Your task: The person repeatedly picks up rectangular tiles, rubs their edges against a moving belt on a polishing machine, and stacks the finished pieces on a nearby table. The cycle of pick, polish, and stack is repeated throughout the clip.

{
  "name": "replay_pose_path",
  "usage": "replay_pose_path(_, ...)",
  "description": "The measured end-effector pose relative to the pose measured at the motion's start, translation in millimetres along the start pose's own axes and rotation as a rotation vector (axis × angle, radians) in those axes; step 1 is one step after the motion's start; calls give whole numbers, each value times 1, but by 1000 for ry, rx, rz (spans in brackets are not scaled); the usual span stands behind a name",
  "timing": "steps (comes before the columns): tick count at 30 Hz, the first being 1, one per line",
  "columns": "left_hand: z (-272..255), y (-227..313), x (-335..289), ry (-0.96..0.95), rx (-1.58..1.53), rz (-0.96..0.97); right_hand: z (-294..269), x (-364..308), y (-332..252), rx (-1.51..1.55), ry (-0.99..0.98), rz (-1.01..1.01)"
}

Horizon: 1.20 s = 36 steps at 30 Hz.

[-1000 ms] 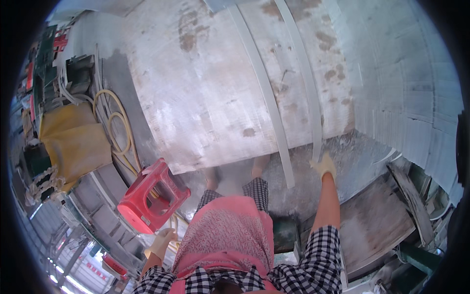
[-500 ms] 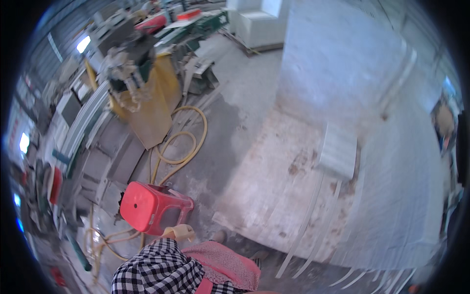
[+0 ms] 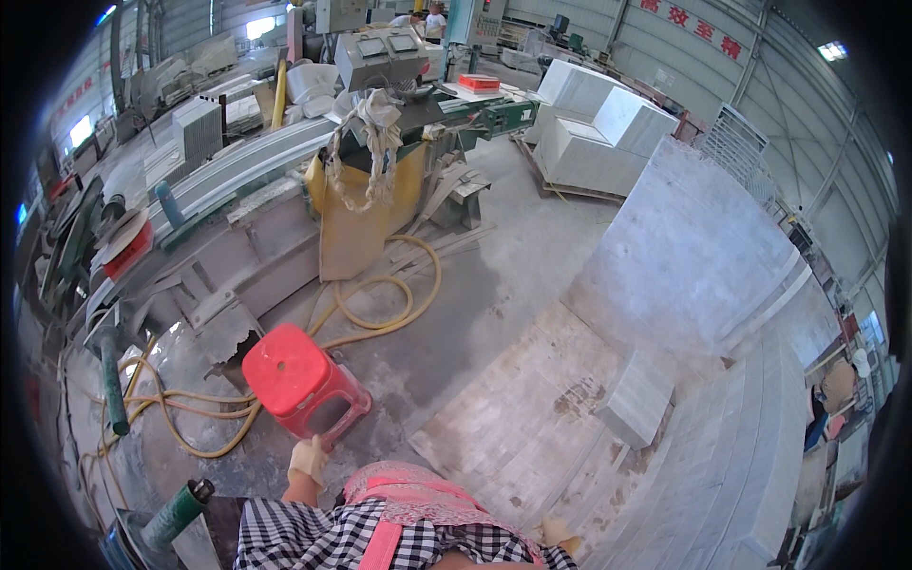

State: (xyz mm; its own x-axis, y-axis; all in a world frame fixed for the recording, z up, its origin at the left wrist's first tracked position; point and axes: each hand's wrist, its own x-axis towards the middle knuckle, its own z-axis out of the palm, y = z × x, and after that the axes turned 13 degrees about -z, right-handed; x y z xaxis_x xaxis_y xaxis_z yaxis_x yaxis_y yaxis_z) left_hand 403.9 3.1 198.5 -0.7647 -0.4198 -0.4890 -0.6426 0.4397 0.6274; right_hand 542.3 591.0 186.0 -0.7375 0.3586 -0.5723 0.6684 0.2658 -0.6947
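Note:
My left hand, in a pale yellowish glove, hangs low beside my body with loose fingers and nothing visible in it. Just beyond it stands a red plastic stool with a small hole in its seat; the hand overlaps the stool's lower part in the picture, and I cannot tell if they touch. My right hand, gloved as well, shows only partly at the lower edge beside my checked sleeve. Its fingers are too hidden to read. A pink apron covers my front.
A yellow hose lies looped on the floor behind the stool. To the right are a stained board, a grey stone block and a large upright slab. Long machinery runs along the left. Pale blocks stand on a pallet.
My view has swung and lifted, so more of the far hall shows and the picture is sharper. The left hand appears lower beside the stool; the right glove has come into view.

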Motion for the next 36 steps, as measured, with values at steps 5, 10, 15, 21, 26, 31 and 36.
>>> replay_pose_path(5,37,-98,-52,32,-516,-541,-15,8,13,47,-80,-22)
replay_pose_path(10,51,-112,-95,71,-359,-431,-11,17,99,-290,-257,-68)
replay_pose_path(15,50,-86,-105,70,-211,-312,-13,38,171,-1047,-436,-810)
replay_pose_path(21,54,-70,-89,-1,-341,-193,-16,61,140,-308,-428,-83)
replay_pose_path(26,30,-98,-70,34,-243,-273,18,44,45,-6,-279,34)
replay_pose_path(31,6,-151,-57,96,-574,-367,53,21,-57,-175,-298,-218)
replay_pose_path(36,-1,-205,-50,169,-605,-509,89,30,-116,-356,-386,-360)
